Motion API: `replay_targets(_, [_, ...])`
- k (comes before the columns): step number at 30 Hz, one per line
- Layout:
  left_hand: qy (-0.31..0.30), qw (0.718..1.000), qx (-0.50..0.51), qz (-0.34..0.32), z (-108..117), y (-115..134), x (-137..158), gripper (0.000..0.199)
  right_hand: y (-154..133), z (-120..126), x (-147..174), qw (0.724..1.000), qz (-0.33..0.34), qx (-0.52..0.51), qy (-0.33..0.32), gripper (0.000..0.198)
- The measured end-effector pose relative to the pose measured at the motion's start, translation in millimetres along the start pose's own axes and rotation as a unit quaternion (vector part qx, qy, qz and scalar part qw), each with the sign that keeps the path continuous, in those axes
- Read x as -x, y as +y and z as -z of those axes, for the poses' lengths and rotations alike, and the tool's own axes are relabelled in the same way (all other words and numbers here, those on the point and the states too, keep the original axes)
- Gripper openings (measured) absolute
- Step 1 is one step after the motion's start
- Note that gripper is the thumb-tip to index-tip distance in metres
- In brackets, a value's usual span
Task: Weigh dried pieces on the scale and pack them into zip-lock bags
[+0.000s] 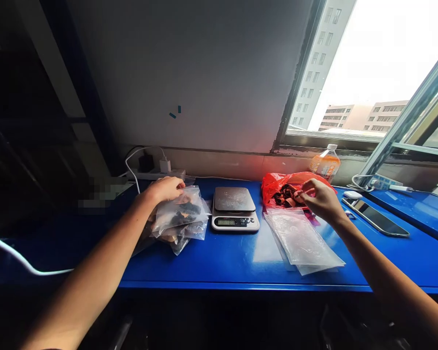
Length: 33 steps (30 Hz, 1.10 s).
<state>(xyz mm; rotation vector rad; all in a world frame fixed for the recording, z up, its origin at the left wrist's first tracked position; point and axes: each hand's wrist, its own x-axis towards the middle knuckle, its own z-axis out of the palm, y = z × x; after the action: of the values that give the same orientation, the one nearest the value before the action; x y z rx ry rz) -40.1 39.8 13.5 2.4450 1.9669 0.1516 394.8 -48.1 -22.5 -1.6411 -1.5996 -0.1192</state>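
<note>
On the left, my left hand [169, 188] has its fingers curled over the upper edge of a clear zip bag [182, 211] with dark and brownish contents. That bag tops a small pile of similar filled bags. At the right, my right hand [323, 198] reaches to an open red plastic bag [268, 187], thumb and fingers pinched together at its mouth. Brown, curled dried pieces [285, 195] lie in the red bag. Whether a piece is between those fingertips is hidden. A digital kitchen scale [234, 200] with a bare metal plate stands between my hands.
Flat, clear zip bags [302, 238] lie in front of the red bag. Farther right are a phone [377, 218] and a white earphone case [352, 195]. An orange drink bottle [326, 163] stands by the window. A charger [165, 165] and cables sit behind my left hand.
</note>
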Motion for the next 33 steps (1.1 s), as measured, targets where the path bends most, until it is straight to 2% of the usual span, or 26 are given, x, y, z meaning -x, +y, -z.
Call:
replay_targets(4, [0.03,0.999,0.007,-0.025,-7,7,5,0.032,-65,-13,-7,0.988,0.117,-0.082,0.056,0.007])
replay_targets(7, [0.065,0.997,0.018,-0.042,-9,9,6,0.03,-107,-42,3,0.967,0.207,-0.146,0.022,0.003])
replay_targets(9, [0.079,0.996,0.023,-0.045,-10,10,8,0.025,-121,-61,15,0.957,0.237,-0.168,-0.013,0.006])
replay_targets(13, [0.106,0.994,0.016,-0.038,-10,15,10,0.017,-120,-78,33,0.944,0.263,-0.197,-0.032,0.013])
replay_targets(17, [0.122,0.991,0.022,-0.05,-12,18,10,0.015,-112,-76,38,0.942,0.243,-0.23,0.023,0.017])
replay_targets(23, [0.108,0.991,0.037,-0.076,-15,20,8,0.012,-125,-72,49,0.934,0.221,-0.274,0.06,0.023])
replay_targets(28, [0.103,0.99,0.052,-0.083,-12,23,10,0.014,-133,-66,60,0.925,0.229,-0.299,0.046,0.026])
replay_targets(33, [0.083,0.984,0.075,-0.138,-1,33,22,0.015,-137,-62,63,0.916,0.244,-0.317,0.012,0.03])
